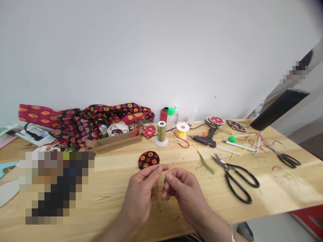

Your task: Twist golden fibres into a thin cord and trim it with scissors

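Note:
My left hand [142, 193] and my right hand [183, 193] meet over the front of a wooden table [121, 188], fingertips pinched close together. A thin strand seems to hang between and below them, too fine to name. Just beyond my left fingertips lies a round black disc of fabric with red and yellow dots [148, 159]. A yellow cord [182, 155] trails from a small spool of yellow thread [182, 130] toward my hands.
Large black scissors [236, 178] lie right of my hands, a second pair [284, 156] farther right. A glue gun [207, 139], gold thread cone [162, 132], bottles [171, 117], a cardboard tray [113, 141] and patterned cloth [83, 122] line the back.

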`<state>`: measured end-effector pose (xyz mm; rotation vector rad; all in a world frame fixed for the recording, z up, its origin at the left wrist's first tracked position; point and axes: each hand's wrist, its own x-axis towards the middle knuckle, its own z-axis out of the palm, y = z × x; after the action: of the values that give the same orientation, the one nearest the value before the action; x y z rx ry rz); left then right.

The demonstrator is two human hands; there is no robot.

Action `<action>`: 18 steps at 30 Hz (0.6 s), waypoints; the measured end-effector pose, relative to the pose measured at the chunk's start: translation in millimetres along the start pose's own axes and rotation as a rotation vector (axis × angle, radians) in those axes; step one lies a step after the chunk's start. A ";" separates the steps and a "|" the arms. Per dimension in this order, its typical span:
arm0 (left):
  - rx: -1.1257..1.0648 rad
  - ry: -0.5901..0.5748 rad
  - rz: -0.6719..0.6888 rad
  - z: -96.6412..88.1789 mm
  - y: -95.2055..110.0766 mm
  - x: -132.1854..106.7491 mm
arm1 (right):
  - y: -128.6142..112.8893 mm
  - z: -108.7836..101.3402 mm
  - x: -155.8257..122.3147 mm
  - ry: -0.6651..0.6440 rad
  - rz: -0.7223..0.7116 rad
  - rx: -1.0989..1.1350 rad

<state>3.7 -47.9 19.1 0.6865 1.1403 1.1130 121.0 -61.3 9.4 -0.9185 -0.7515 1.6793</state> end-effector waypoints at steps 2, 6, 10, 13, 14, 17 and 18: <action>-0.016 -0.012 -0.023 -0.2 -2.3 0.8 | 0.1 0.6 0.1 0.002 0.000 0.006; -0.030 -0.017 -0.048 -0.2 -5.6 2.8 | 1.2 0.9 1.5 -0.006 -0.007 -0.005; -0.023 -0.003 -0.035 -0.6 -4.9 3.2 | 2.3 0.3 3.5 0.035 -0.024 0.015; -0.024 0.004 -0.015 -0.9 -4.2 3.1 | 1.7 -0.5 4.7 0.055 -0.031 0.027; -0.029 0.004 -0.012 -0.9 -4.2 3.2 | 1.3 -0.7 5.1 0.058 -0.037 0.027; -0.040 0.007 -0.014 -0.4 -5.2 3.2 | 0.6 -1.4 6.7 0.065 -0.040 0.034; -0.046 0.011 -0.013 -0.2 -5.7 3.2 | 0.7 -1.6 7.4 0.066 -0.038 0.042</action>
<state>5.4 -46.9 12.9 0.6372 1.1239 1.1296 120.8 -54.3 6.5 -0.9205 -0.6827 1.6174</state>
